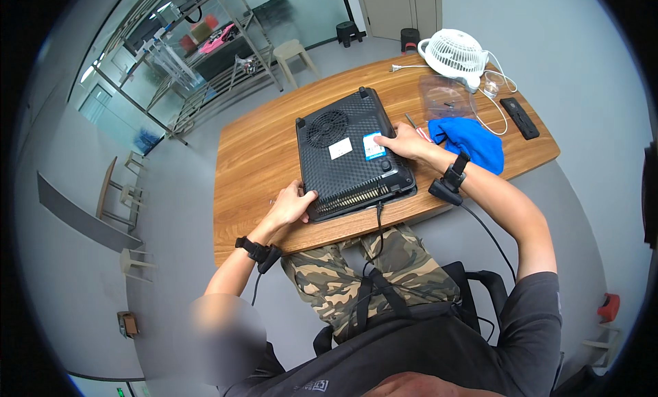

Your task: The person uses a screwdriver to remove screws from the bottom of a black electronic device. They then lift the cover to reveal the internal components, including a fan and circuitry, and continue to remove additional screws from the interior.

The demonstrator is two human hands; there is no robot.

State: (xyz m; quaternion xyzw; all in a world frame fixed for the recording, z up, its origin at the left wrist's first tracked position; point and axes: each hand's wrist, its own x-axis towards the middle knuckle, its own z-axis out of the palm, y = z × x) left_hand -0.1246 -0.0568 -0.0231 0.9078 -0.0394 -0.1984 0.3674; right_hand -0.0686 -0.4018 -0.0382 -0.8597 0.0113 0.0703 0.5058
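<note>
A black induction cooker [334, 165] lies underside up on the wooden table [257, 140], a little askew. Its textured bottom shows a round fan grille, small feet, vent slots along the near edge, a white label and a blue-and-white label. My left hand [291, 204] grips the near left corner, thumb on top and fingers partly hidden at the side. My right hand [409, 143] holds the right side, its thumb on the blue-and-white label. A black cord [380, 226] hangs from the near edge over my lap. Right of the cooker is a screwdriver [421, 131], partly covered by my hand.
A blue cloth [473, 142] lies beside my right forearm. Behind it sit a clear plastic tray [445, 97] with small parts, a white fan [452, 54] with its cord, and a black oblong object [519, 117]. Metal shelving [199, 75] and a stool [293, 54] stand beyond the table.
</note>
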